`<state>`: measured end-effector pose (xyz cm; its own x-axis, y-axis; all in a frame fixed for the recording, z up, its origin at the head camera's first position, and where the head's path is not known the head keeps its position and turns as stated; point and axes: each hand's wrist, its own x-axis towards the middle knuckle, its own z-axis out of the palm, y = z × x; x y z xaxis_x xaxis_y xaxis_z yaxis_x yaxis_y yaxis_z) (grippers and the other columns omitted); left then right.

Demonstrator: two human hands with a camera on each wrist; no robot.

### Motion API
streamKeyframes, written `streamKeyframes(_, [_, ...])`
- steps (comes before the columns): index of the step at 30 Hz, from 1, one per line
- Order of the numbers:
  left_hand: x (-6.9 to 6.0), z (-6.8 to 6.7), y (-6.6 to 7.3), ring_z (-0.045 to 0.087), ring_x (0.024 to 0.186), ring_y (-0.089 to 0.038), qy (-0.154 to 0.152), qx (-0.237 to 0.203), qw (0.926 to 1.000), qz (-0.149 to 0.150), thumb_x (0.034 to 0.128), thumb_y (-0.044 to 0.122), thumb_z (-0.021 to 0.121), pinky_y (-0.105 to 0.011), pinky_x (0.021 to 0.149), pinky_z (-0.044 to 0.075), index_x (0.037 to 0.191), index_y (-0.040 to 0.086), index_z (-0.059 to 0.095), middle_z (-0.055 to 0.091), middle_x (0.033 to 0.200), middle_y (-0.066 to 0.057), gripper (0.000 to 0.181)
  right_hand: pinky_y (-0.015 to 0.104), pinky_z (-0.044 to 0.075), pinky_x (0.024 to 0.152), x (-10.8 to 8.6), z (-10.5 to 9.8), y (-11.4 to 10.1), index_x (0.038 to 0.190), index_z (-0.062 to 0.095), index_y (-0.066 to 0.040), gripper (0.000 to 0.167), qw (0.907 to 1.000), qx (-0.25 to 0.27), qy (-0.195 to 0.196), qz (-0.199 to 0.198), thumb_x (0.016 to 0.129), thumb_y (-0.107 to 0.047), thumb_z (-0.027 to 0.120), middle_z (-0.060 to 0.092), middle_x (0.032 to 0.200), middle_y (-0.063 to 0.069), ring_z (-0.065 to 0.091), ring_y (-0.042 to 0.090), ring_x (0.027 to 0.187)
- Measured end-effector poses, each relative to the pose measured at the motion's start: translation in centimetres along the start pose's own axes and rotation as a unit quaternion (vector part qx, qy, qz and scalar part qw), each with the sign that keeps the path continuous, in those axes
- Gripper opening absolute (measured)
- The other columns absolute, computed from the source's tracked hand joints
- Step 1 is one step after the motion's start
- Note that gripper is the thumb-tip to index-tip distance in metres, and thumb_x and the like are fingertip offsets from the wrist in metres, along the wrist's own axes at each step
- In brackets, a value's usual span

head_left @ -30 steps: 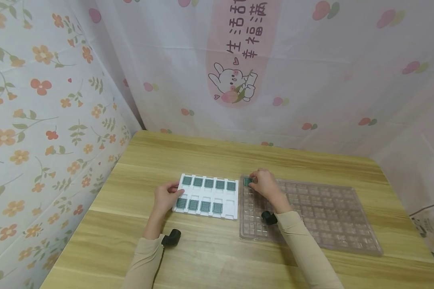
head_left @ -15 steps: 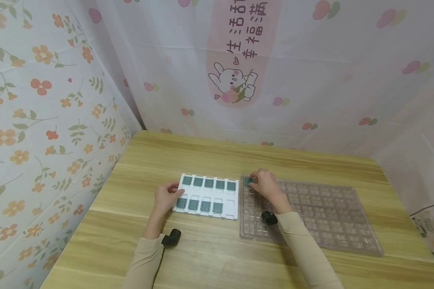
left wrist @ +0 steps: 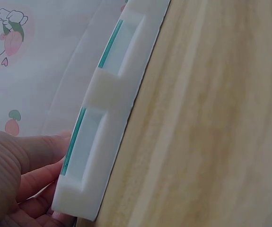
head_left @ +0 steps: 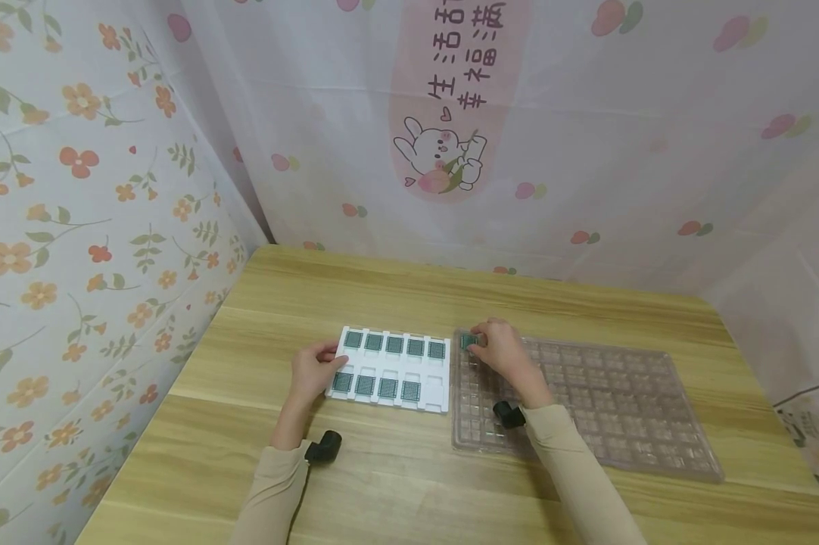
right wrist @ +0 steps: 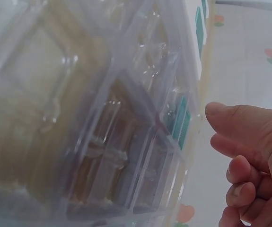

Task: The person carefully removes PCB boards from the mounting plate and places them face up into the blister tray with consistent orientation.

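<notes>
My left hand grips the left end of a white plastic tray, thumb on top; the left wrist view shows the hand at the tray's edge. Two rows of square green chips with a fine grid sit in it, and the front row's right-end pocket is bare. My right hand is over the clear tray's far left corner, thumb and forefinger beside a single green chip. In the right wrist view a gap shows between the right hand's fingertips and that chip.
The large clear compartment tray lies just right of the white tray on the wooden table. Black wrist cameras are worn on both wrists. Patterned curtains hang behind the table and at its sides.
Both hands and both trays stay almost in place. The chip by my right fingertips appears slightly shifted or tilted in the clear tray's corner compartment.
</notes>
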<state>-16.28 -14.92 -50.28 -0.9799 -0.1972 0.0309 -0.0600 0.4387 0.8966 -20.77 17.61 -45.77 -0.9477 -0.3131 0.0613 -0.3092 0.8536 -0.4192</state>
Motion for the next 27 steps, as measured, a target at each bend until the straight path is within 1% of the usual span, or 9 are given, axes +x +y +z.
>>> streamKeyframes(4, [0.0, 0.1, 0.0, 0.059, 0.077, -0.024, 0.004, -0.001, 1.0000, 0.006, 0.0782, 0.001, 0.072, -0.019, 0.063, 0.046, 0.105, -0.007, 0.067, 0.066, 0.089, -0.019, 0.029, 0.026, 0.036, 0.052, -0.3, 0.0, -0.2, 0.103, 0.068, 0.005, 0.028, 0.9999, 0.000, 0.012, -0.011, 0.079, -0.010, 0.074, 0.047, 0.069, 0.003, 0.041, 0.014, 0.060])
streamKeyframes(7, [0.0, 0.0, -0.1, 0.059, 0.077, -0.025, 0.005, -0.002, 1.0000, 0.008, 0.0776, 0.000, 0.072, -0.020, 0.063, 0.047, 0.105, -0.008, 0.067, 0.066, 0.089, -0.020, 0.029, 0.026, 0.036, 0.051, -0.5, 0.0, -0.4, 0.104, 0.067, 0.005, 0.029, 0.9999, 0.006, 0.012, -0.011, 0.079, -0.009, 0.074, 0.048, 0.070, 0.005, 0.041, 0.013, 0.059])
streamKeyframes(10, [0.0, 0.0, -0.1, 0.059, 0.078, -0.025, 0.002, -0.003, 1.0000, 0.002, 0.0784, 0.001, 0.072, -0.019, 0.063, 0.046, 0.105, -0.007, 0.066, 0.066, 0.090, -0.019, 0.029, 0.025, 0.035, 0.051, -0.8, -0.1, -0.6, 0.105, 0.067, 0.005, 0.030, 0.9999, 0.012, 0.008, -0.005, 0.079, -0.009, 0.073, 0.050, 0.071, 0.006, 0.041, 0.013, 0.058])
streamKeyframes(13, [0.0, 0.0, -0.1, 0.059, 0.080, -0.025, -0.002, -0.002, 1.0000, -0.003, 0.0792, 0.001, 0.072, -0.018, 0.064, 0.045, 0.107, -0.007, 0.066, 0.066, 0.092, -0.019, 0.030, 0.025, 0.034, 0.051, -1.0, -0.1, -0.8, 0.104, 0.067, 0.006, 0.029, 0.9998, 0.017, 0.008, -0.008, 0.079, -0.008, 0.073, 0.049, 0.071, 0.008, 0.040, 0.014, 0.059])
streamKeyframes(20, [0.0, -0.1, 0.0, 0.059, 0.083, -0.026, -0.008, -0.007, 0.9998, -0.015, 0.0799, 0.003, 0.072, -0.018, 0.065, 0.045, 0.109, -0.006, 0.066, 0.066, 0.094, -0.018, 0.031, 0.024, 0.034, 0.050, -1.4, 0.0, -1.1, 0.105, 0.067, 0.004, 0.029, 0.9994, 0.028, 0.002, -0.017, 0.080, -0.009, 0.073, 0.048, 0.071, 0.006, 0.039, 0.012, 0.057])
streamKeyframes(27, [-0.1, -0.1, 0.1, 0.059, 0.083, -0.026, -0.008, -0.008, 0.9999, -0.012, 0.0799, 0.003, 0.072, -0.019, 0.066, 0.046, 0.109, -0.006, 0.066, 0.066, 0.094, -0.019, 0.031, 0.024, 0.035, 0.050, -2.1, -0.2, -1.5, 0.103, 0.067, 0.005, 0.031, 0.9982, 0.034, 0.023, -0.045, 0.077, -0.011, 0.076, 0.047, 0.067, 0.003, 0.039, 0.011, 0.056])
